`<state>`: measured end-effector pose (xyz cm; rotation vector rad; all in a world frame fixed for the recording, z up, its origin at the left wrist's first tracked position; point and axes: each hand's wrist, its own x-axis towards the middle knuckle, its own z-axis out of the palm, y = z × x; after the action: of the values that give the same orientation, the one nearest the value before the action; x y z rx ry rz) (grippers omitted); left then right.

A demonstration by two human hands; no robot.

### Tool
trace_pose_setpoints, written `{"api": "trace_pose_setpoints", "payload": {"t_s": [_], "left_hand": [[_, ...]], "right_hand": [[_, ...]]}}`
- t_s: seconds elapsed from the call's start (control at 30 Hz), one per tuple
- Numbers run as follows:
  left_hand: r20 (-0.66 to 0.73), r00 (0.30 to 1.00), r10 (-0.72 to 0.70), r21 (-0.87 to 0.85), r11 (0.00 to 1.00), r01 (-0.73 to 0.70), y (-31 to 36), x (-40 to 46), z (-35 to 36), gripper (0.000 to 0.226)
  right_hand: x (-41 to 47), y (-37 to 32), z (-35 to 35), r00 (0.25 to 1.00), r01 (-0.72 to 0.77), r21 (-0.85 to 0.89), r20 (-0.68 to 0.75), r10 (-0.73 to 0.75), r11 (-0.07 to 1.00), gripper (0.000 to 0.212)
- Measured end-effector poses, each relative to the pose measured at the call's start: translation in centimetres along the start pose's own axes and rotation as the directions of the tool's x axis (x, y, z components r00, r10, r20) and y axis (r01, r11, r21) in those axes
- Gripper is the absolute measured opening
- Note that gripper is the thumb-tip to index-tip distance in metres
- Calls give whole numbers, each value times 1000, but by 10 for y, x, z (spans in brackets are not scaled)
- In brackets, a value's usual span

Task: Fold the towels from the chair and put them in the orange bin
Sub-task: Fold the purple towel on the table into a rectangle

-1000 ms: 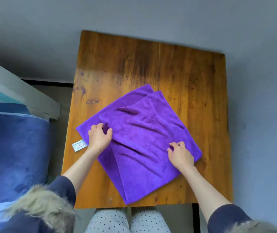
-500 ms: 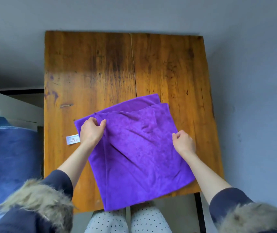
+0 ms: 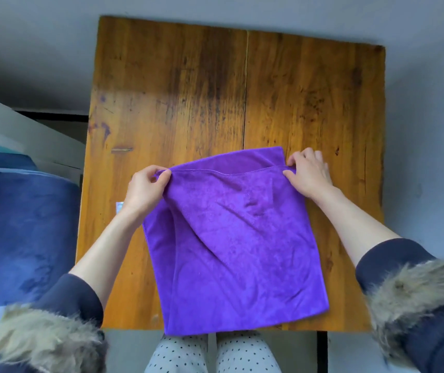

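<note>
Both bare forearms are reaching forward over the wooden table [image 3: 177, 84], sleeves pushed back to the elbows. The left hand [image 3: 145, 188] is pinching the far left corner of the purple towel [image 3: 231, 243] between thumb and curled fingers, and the right hand [image 3: 308, 170] is pinching the far right corner the same way (knuckles turned upward). The hands are sitting well apart, stretching the upper layer's edge between them. The towel is lying doubled on the table's near half, its near edge hanging slightly over the table edge above the person's dotted trousers [image 3: 210, 354].
</note>
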<state>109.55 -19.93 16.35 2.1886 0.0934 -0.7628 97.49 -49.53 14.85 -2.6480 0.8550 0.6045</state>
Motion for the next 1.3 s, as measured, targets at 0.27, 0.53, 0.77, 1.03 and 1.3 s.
{"api": "trace_pose_setpoints", "payload": {"t_s": [0.27,0.53,0.77,1.03,1.3], "left_hand": [[229,973,-18,-482,867,129,-20,-29,-42,10],[11,999,51,150,987,-52,-30,-4,-47,13],[2,974,226,478,855,-200,-44,30,-38,8],[53,980,193,560,806,-190,-48,30,-32,9],[111,989,93,390,912,-130,-42,13,-37,14]], "right_hand": [[1,2,-40,996,-21,388,85,-13,922,5],[15,-14,-36,979,206,189,-37,-203,960,8],[37,-38,-21,961,274,101,1,-276,956,12],[39,-49,-22,964,192,41,182,-196,981,5],[9,-36,-26,981,100,150,148,-122,984,8]]}}
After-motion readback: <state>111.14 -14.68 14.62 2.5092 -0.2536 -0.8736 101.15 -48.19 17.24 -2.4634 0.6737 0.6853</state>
